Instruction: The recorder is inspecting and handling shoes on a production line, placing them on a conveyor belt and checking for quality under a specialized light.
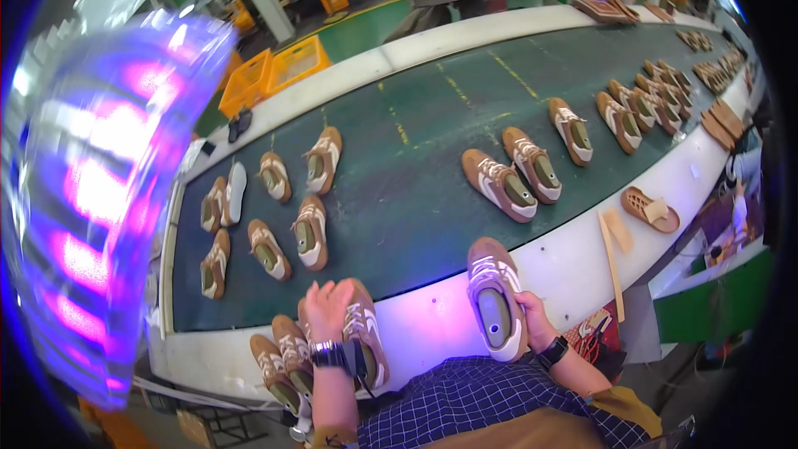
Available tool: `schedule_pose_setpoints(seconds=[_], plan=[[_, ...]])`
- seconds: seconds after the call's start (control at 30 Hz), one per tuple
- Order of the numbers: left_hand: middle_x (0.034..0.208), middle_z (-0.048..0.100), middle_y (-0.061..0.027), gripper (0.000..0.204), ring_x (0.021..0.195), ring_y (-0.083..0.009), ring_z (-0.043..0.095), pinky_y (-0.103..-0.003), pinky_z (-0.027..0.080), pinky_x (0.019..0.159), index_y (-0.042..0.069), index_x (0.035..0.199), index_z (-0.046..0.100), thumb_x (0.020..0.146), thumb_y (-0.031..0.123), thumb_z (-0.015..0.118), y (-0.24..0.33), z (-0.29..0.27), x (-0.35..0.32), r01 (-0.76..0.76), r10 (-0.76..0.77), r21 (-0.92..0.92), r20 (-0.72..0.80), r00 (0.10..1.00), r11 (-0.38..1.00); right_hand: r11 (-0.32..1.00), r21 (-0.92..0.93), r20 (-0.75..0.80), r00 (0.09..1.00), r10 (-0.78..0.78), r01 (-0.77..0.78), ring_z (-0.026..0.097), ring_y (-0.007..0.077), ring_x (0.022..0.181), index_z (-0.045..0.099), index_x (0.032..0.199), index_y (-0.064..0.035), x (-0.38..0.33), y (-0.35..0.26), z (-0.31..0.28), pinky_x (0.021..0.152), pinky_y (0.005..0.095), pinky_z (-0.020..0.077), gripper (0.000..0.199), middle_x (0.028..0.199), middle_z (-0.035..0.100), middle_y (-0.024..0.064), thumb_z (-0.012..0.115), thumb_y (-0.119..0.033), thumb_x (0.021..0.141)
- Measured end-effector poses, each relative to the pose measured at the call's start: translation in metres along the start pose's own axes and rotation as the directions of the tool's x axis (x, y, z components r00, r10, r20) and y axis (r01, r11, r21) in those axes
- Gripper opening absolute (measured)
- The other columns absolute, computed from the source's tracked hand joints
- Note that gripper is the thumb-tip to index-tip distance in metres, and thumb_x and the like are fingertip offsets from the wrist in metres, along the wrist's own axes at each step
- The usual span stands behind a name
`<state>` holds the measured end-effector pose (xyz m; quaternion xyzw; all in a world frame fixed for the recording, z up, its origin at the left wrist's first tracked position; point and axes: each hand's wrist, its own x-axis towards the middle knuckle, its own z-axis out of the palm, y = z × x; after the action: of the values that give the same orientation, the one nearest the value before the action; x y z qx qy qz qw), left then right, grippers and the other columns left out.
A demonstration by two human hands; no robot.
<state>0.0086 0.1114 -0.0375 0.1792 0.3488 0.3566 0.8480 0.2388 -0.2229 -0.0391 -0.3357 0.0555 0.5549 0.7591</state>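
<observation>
At the near white edge of the belt (pixel 432 316), toward six o'clock, both forearms came up from the lower rim. The left hand (pixel 328 308) lay palm-down with fingers curled over the top of a tan shoe (pixel 366 328), gripping it at its heel end; the wrist, wearing a dark watch (pixel 331 355), was bent slightly so the hand pointed toward twelve o'clock. That shoe rested on the white edge with its toe toward six o'clock. Just beside it, at about eight o'clock, two more shoes (pixel 283 362) lay side by side on the same edge.

The right hand (pixel 528 316) was closed around the side of a second tan shoe (pixel 495 299), fingers wrapped at its heel, the shoe's opening turned up and its toe toward twelve o'clock. A dark band (pixel 553 352) sat on that wrist, and the forearm ran off toward five o'clock.

On the dark green belt (pixel 416 199), a cluster of shoes (pixel 274 216) lay toward ten o'clock of the hands, a pair (pixel 511 175) toward one o'clock, and more farther off toward two o'clock. A brown sole (pixel 650 209) and a wooden stick (pixel 611 262) lay on the white edge at three o'clock. A purple glare (pixel 100 199) filled the nine o'clock side.
</observation>
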Motion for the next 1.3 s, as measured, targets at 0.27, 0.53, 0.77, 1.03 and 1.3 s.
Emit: schedule_pose_setpoints(seconds=[0.27, 0.53, 0.77, 1.03, 1.3], plan=[[0.106, 0.058, -0.0238, 0.04, 0.1, -0.0339, 0.057, -0.046, 0.046, 0.092, -0.006, 0.111, 0.05, 0.088, 0.027, 0.048, -0.042, -0.006, -0.057, 0.101, -0.113, 0.172, 0.06, 0.992, 0.98, 0.996, -0.085, 0.296, 0.955, 0.005, 0.021, 0.06, 0.0229, 0.099, 0.045, 0.126, -0.0038, 0.156, -0.031, 0.075, 0.088, 0.0373, 0.0484, 0.044, 0.114, 0.059, 0.0132, 0.042, -0.03, 0.09], [0.102, 0.061, -0.0208, 0.038, 0.093, -0.0305, 0.06, -0.044, 0.049, 0.087, -0.005, 0.108, 0.054, 0.086, 0.027, 0.048, -0.057, -0.001, -0.068, 0.081, -0.091, 0.207, 0.036, 0.995, 0.975, 0.984, -0.123, -0.005, 0.992, -0.129, 0.128, 0.06, 0.0277, 0.097, 0.049, 0.118, -0.0007, 0.313, -0.101, 0.163, 0.081, 0.0473, 0.0502, 0.05, 0.113, 0.059, 0.0146, 0.056, -0.036, 0.083], [0.095, 0.061, -0.0168, 0.037, 0.086, -0.0288, 0.06, -0.041, 0.051, 0.081, -0.004, 0.105, 0.055, 0.085, 0.027, 0.05, -0.071, -0.008, -0.058, 0.134, -0.129, 0.261, -0.037, 0.991, 0.956, -0.216, -0.96, 0.28, 0.53, -0.801, 0.181, 0.056, 0.0421, 0.094, 0.054, 0.099, 0.0034, 0.264, -0.116, 0.03, 0.084, 0.0459, 0.0444, 0.042, 0.095, 0.061, 0.0242, 0.065, -0.021, 0.066], [0.095, 0.061, -0.0168, 0.033, 0.087, -0.0277, 0.06, -0.04, 0.051, 0.081, -0.002, 0.105, 0.055, 0.085, 0.024, 0.055, -0.096, 0.017, -0.043, 0.224, -0.246, 0.334, 0.025, 0.969, 0.915, -0.22, -0.966, 0.01, 0.832, -0.554, -0.135, 0.063, 0.0351, 0.089, 0.06, 0.097, 0.006, 0.228, -0.163, -0.046, 0.08, 0.0379, 0.0499, 0.051, 0.095, 0.063, 0.0244, 0.073, -0.026, 0.06], [0.108, 0.056, -0.0201, 0.041, 0.094, -0.0323, 0.058, -0.045, 0.049, 0.085, 0.001, 0.117, 0.047, 0.085, 0.023, 0.058, -0.124, 0.037, -0.044, 0.229, -0.285, 0.438, 0.065, 0.956, 0.869, 0.829, -0.555, -0.04, 0.993, -0.111, 0.07, 0.065, 0.0197, 0.076, 0.063, 0.097, 0.0027, 0.18, -0.081, -0.032, 0.07, 0.0321, 0.0529, 0.04, 0.086, 0.067, 0.011, 0.076, -0.018, 0.066]])
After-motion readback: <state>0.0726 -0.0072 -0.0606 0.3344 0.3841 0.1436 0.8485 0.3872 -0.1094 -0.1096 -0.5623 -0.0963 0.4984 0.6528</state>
